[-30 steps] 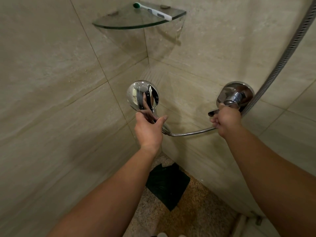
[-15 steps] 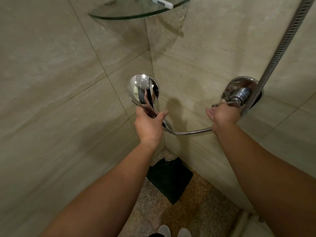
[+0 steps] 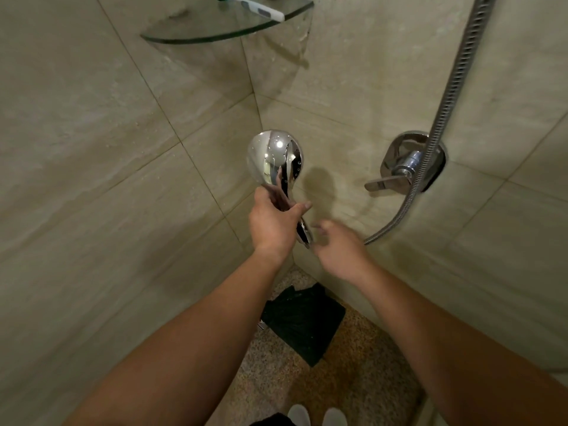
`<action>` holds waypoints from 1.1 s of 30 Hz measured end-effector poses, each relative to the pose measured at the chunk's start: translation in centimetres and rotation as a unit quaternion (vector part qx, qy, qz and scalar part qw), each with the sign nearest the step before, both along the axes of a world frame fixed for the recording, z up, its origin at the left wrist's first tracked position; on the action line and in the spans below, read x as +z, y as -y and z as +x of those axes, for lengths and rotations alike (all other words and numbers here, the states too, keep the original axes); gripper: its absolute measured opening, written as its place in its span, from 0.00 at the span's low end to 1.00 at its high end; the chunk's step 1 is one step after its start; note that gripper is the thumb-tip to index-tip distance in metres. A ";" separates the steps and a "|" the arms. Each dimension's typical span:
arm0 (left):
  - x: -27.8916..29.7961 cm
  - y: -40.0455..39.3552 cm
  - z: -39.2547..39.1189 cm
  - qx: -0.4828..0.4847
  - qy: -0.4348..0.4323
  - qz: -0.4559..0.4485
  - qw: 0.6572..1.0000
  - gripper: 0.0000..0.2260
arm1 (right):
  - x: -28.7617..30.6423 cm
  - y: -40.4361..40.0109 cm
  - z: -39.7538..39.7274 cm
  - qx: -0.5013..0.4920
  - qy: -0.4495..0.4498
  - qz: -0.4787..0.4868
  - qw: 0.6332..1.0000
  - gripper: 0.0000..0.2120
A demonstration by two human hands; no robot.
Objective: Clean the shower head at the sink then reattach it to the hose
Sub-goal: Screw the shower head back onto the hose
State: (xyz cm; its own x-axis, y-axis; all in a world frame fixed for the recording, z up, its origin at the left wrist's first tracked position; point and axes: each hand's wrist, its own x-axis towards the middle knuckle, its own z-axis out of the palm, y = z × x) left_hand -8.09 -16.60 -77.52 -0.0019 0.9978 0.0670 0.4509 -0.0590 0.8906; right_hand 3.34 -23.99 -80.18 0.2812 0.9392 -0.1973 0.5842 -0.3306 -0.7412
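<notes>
Right hand (image 3: 336, 252) off mixer lever (image 3: 384, 183), now at hose (image 3: 442, 118) joint, fingers blurred, cannot tell. Left hand (image 3: 273, 224) grips shower head (image 3: 272, 158) handle. Step: detaching; next unscrew nut.

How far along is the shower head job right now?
Done or not, the cleaning can't be judged from here. In hand: the left hand grips the chrome shower head by its handle, while the blurred right hand reaches its base, where the hose ends. Left: confirming the joint, hidden behind the hand.
</notes>
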 end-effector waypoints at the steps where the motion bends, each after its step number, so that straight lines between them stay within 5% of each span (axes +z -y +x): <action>1: 0.0 0.2 0.1 -0.004 -0.003 0.003 1.000 0.21 | 0.1 -0.2 -0.8 0.017 0.014 0.012 1.000 0.24; 5: 0.0 0.6 -0.3 -0.021 -0.001 0.014 1.000 0.21 | 0.4 -0.9 -2.3 0.018 0.054 0.052 0.997 0.29; 9: 0.0 -0.1 -0.8 -0.051 -0.001 0.006 0.999 0.21 | 1.1 -1.9 -2.7 0.005 0.071 0.080 0.994 0.20; 17: 0.1 -5.2 -2.1 -0.128 0.042 0.001 0.991 0.11 | 2.2 -5.2 -4.0 -0.030 0.055 0.087 0.994 0.18; 22: 1.0 -10.4 -2.8 -0.238 0.069 -0.025 0.968 0.08 | 4.2 -9.8 -4.9 -0.071 0.048 0.088 0.992 0.19; 33: 4.8 -17.6 -1.8 -0.390 0.098 -0.021 0.915 0.23 | 8.1 -14.9 -4.4 -0.240 0.079 0.108 0.961 0.16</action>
